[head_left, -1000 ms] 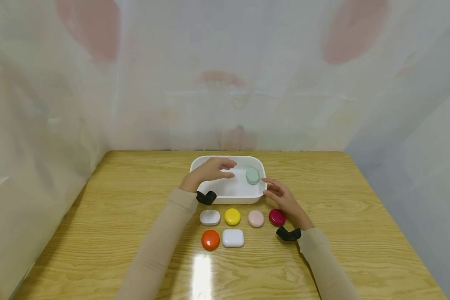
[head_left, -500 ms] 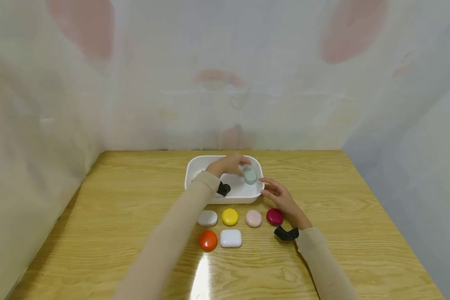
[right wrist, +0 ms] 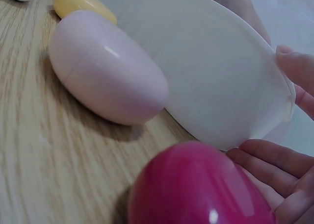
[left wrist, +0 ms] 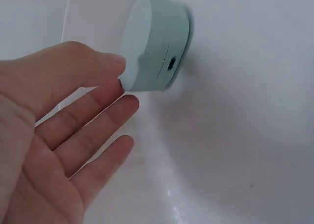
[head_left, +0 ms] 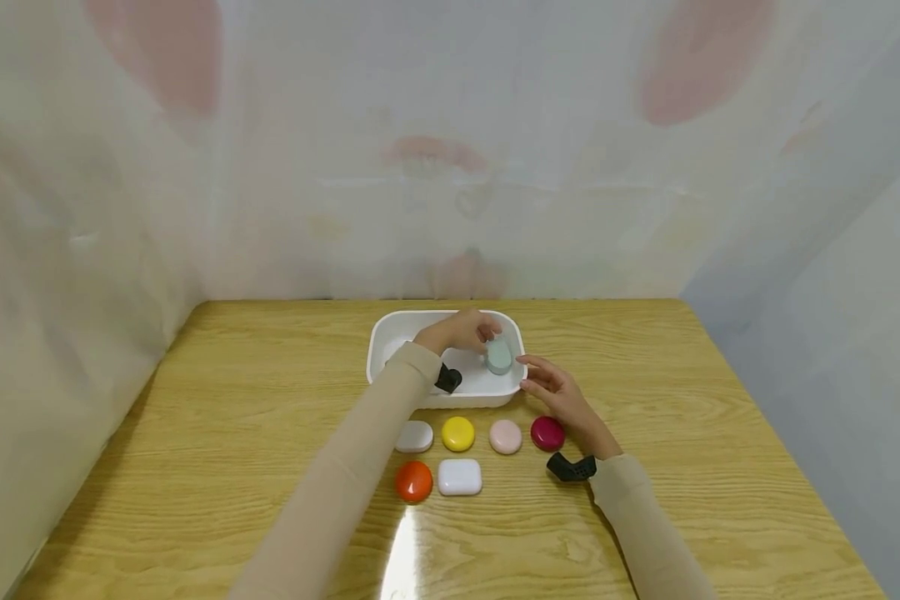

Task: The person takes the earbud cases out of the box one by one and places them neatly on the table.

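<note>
A mint-green, rounded earbud case lies near the right end of a white plastic tray. In the left wrist view it shows a small port on its side. My left hand reaches into the tray, thumb and index fingertips at the edge of the case; the other fingers are spread apart, holding nothing. Whether the fingertips press on it I cannot tell. My right hand rests its fingertips against the tray's right front corner. Just beside that wrist sits a dark-red round case.
Before the tray lie a white oval case, a yellow case and a pale pink case. Nearer are an orange-red round case and a white rectangular case. Fabric hangs behind the wooden table.
My left hand has moved right inside the tray, up to the mint-green case, and has stayed there for the last half second. My right hand keeps its place at the tray's corner.
</note>
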Action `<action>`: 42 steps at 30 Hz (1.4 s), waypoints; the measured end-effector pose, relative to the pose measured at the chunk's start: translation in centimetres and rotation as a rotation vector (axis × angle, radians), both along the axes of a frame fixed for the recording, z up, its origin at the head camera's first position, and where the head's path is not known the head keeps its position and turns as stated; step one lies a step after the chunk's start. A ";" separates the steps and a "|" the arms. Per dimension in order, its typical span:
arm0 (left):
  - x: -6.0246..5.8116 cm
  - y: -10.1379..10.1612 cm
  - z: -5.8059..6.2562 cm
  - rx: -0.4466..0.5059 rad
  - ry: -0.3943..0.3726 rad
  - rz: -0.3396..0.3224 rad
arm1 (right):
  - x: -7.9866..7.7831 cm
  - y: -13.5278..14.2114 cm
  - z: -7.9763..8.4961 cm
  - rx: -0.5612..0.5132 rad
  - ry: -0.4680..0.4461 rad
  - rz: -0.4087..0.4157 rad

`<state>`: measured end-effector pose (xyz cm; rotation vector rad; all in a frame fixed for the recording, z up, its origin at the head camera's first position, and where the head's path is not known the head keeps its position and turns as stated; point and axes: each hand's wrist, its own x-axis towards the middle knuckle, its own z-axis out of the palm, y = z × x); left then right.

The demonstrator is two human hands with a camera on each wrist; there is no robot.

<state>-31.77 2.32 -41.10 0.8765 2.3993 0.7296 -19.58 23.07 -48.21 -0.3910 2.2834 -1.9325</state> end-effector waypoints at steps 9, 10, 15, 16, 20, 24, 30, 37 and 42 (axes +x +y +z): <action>-0.5 0.2 -1.0 -0.066 0.004 -0.056 | 0.2 0.0 -0.1 -0.016 0.020 0.022; -0.5 0.2 -1.2 -0.059 0.003 -0.068 | 0.2 0.0 -0.1 -0.016 0.018 0.024; -0.4 0.3 -2.0 -0.038 0.044 -0.106 | 0.2 0.0 0.0 -0.009 0.005 0.029; -0.4 0.2 -2.1 -0.038 0.056 -0.105 | 0.2 0.0 0.0 -0.010 0.002 0.030; -0.3 0.0 -2.3 -0.046 0.095 -0.086 | 0.2 0.0 -0.1 -0.002 0.005 0.034; -0.1 -0.2 -1.9 -0.064 0.118 -0.058 | 0.2 0.0 -0.1 -0.005 0.004 0.038; 0.0 -0.8 -0.5 -0.049 0.118 0.003 | 0.2 -0.1 0.1 0.000 -0.021 0.025; 0.2 -1.9 0.8 0.046 0.190 0.030 | 0.4 -0.2 0.4 -0.006 -0.100 0.006; 1.2 -3.0 1.5 0.146 0.201 0.043 | 0.2 -0.2 0.3 -0.005 -0.075 0.013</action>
